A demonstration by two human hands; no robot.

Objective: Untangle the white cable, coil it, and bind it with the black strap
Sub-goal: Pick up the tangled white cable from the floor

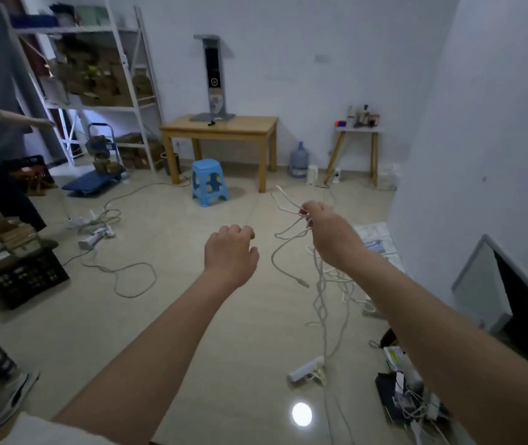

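My right hand [326, 232] is raised in front of me and pinches a tangle of thin white cable [320, 293]. Loops of the cable stick up past my fingers, and the rest hangs down twisted toward the floor, with one plug end dangling at mid height. My left hand [232, 248] hovers to the left of the cable with fingers loosely curled and nothing in it, a short gap from the nearest loop. A small black item lies on the wooden table [240, 128] far ahead; whether it is the strap I cannot tell.
A white power strip [306, 369] lies on the tiled floor below the cable, with a pile of bags and cords [410, 390] at right. Further cords and power strips [95, 232] lie at left. A blue stool [209, 181], shelving, a crate of boxes and another person stand around.
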